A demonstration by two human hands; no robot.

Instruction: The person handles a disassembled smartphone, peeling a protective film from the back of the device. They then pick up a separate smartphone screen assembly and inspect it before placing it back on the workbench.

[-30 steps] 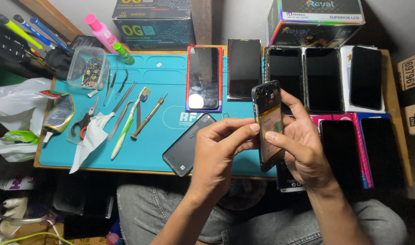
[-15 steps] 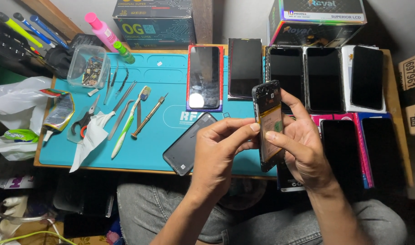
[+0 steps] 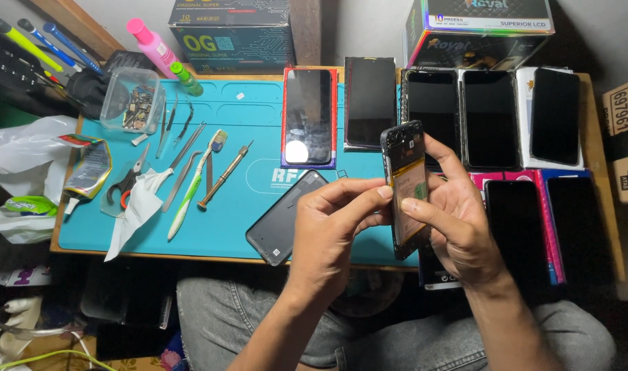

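Note:
I hold an opened phone [image 3: 408, 187] upright above the front edge of the teal work mat [image 3: 245, 124]; its back is off and the yellow battery and dark frame show. My right hand [image 3: 458, 220] grips it from the right side with the thumb on the battery. My left hand [image 3: 331, 227] pinches its left edge with thumb and forefinger. A dark back cover [image 3: 281, 218] lies flat on the mat just left of my left hand.
Tweezers, a screwdriver [image 3: 223, 176], a toothbrush [image 3: 196, 184] and scissors [image 3: 125, 185] lie on the mat's left half. A clear parts tub [image 3: 132, 99] and bottles stand at back left. Several dark phone screens [image 3: 489, 117] line the back and right. Boxes stand behind.

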